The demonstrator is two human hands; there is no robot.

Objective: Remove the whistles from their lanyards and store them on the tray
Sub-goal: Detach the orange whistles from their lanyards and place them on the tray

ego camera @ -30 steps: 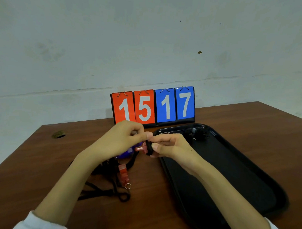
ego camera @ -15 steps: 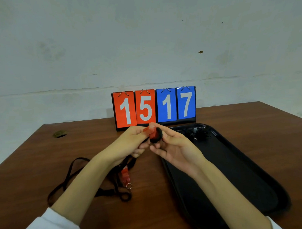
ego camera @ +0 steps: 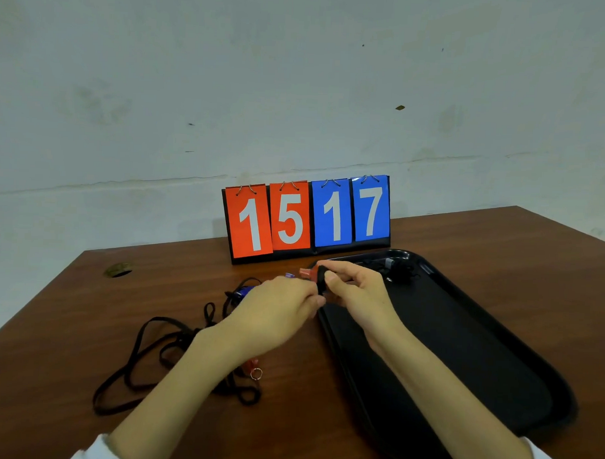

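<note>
Three whistles show. One red whistle (ego camera: 307, 273) is held above the tray's near-left edge, and the right hand (ego camera: 358, 296) pinches it with curled fingers and thumb. The left hand (ego camera: 277, 311) has its fingers curled in against the whistle's black end, but what they pinch cannot be told. A blue whistle (ego camera: 243, 291) lies on the table (ego camera: 499, 243) behind the left hand. A second red whistle (ego camera: 254, 363) is mostly hidden under the left forearm. Black lanyards (ego camera: 142, 354) lie tangled and cannot be counted. There is one black tray (ego camera: 462, 338) and one scoreboard (ego camera: 306, 217) with four cards. Half a second ago both hands were higher, the blue whistle was hidden and the second red whistle lay in plain view.
</note>
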